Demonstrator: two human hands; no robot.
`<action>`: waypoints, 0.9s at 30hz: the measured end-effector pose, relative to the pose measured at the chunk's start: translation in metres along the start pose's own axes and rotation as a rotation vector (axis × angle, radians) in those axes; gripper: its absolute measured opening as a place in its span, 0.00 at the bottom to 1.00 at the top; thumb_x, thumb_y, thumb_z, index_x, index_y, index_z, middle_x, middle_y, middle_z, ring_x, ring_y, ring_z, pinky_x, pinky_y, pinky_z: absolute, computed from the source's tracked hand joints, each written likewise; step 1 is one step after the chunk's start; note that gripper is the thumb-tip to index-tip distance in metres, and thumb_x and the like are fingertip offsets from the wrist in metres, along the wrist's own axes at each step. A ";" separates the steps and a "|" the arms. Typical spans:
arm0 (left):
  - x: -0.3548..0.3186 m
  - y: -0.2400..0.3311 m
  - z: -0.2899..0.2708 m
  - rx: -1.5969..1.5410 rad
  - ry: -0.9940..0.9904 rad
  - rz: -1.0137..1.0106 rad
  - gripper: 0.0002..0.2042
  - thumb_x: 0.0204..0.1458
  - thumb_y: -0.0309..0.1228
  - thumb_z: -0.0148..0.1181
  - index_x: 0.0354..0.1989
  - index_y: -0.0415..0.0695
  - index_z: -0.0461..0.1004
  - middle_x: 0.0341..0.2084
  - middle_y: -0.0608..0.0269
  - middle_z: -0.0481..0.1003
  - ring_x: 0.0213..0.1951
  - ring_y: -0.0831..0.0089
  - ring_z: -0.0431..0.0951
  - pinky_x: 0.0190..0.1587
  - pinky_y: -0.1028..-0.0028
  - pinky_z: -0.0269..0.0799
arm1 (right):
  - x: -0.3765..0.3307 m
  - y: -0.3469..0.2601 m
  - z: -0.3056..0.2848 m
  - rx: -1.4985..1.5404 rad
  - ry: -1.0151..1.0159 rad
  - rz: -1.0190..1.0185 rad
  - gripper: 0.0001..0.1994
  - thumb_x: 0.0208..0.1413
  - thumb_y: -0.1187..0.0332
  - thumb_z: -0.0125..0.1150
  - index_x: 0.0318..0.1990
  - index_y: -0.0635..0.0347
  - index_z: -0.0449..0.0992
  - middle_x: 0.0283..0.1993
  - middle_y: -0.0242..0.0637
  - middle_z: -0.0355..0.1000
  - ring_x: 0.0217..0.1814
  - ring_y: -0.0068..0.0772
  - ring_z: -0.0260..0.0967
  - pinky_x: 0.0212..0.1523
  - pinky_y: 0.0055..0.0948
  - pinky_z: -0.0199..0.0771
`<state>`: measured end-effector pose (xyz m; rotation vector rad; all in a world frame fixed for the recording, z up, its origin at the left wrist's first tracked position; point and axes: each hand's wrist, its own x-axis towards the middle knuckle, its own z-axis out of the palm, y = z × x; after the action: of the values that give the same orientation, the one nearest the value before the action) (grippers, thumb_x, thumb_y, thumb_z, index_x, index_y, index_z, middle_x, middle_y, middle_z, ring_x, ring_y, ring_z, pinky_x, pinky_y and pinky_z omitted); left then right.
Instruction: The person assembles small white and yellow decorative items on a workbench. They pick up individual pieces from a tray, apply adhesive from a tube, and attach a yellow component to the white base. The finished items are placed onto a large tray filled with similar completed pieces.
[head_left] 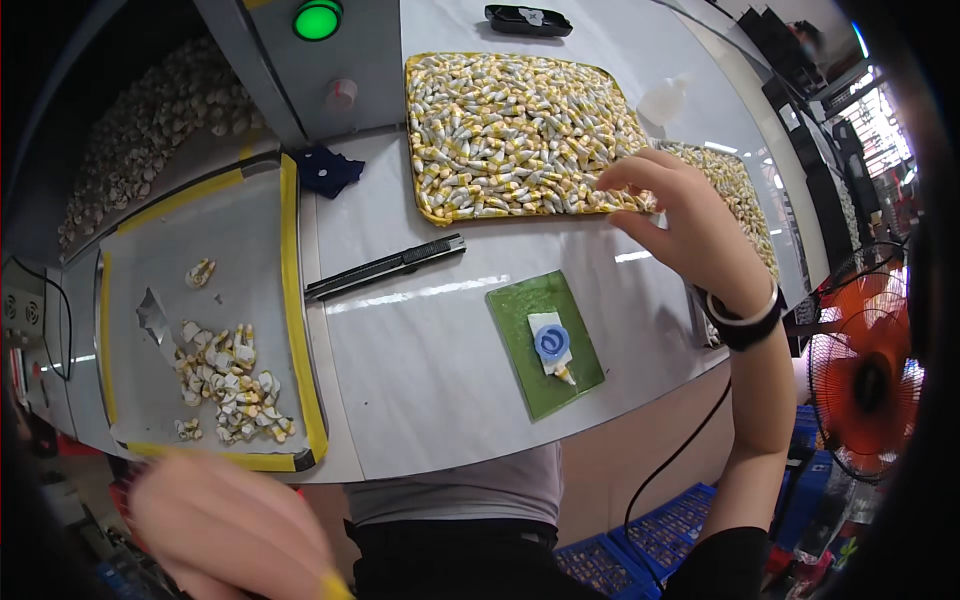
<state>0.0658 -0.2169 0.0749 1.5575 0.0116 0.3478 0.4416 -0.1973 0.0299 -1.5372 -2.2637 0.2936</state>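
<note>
While the right hand stands with thumb and fingers parted at the packed tray, the left hand is too blurred to tell its grip. One piece sits by the blue disc on the mat; a small heap lies in the left tray. Work seems midway; which pieces are finished isn't clear.

Fisheye on the wearer's head, left of a pair, looking steeply down over the bench. Close range: left hand looms large at the lower edge, right hand sits farther out.
</note>
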 end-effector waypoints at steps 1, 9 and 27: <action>0.016 -0.006 0.017 -0.036 0.002 0.041 0.14 0.39 0.26 0.72 0.32 0.33 0.76 0.25 0.54 0.77 0.27 0.62 0.78 0.31 0.70 0.73 | 0.005 0.006 0.005 0.006 -0.041 0.012 0.10 0.45 0.74 0.62 0.36 0.62 0.73 0.33 0.42 0.71 0.39 0.45 0.69 0.41 0.36 0.69; 0.008 -0.091 0.049 -0.561 0.020 0.134 0.15 0.40 0.30 0.72 0.32 0.30 0.78 0.25 0.52 0.77 0.26 0.62 0.75 0.29 0.70 0.70 | 0.003 0.012 0.021 0.026 -0.066 0.058 0.06 0.45 0.76 0.61 0.32 0.64 0.72 0.28 0.42 0.70 0.31 0.41 0.70 0.34 0.33 0.69; 0.001 -0.128 0.080 -1.081 0.283 0.110 0.18 0.44 0.22 0.67 0.45 0.29 0.72 0.37 0.51 0.75 0.40 0.66 0.77 0.47 0.70 0.69 | -0.046 -0.071 0.022 -0.031 -0.044 -0.150 0.13 0.38 0.81 0.61 0.35 0.62 0.76 0.31 0.37 0.70 0.31 0.34 0.68 0.29 0.28 0.70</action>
<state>0.1115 -0.2912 -0.0481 0.4347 -0.0373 0.5413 0.3875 -0.2654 0.0281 -1.3785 -2.4134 0.2537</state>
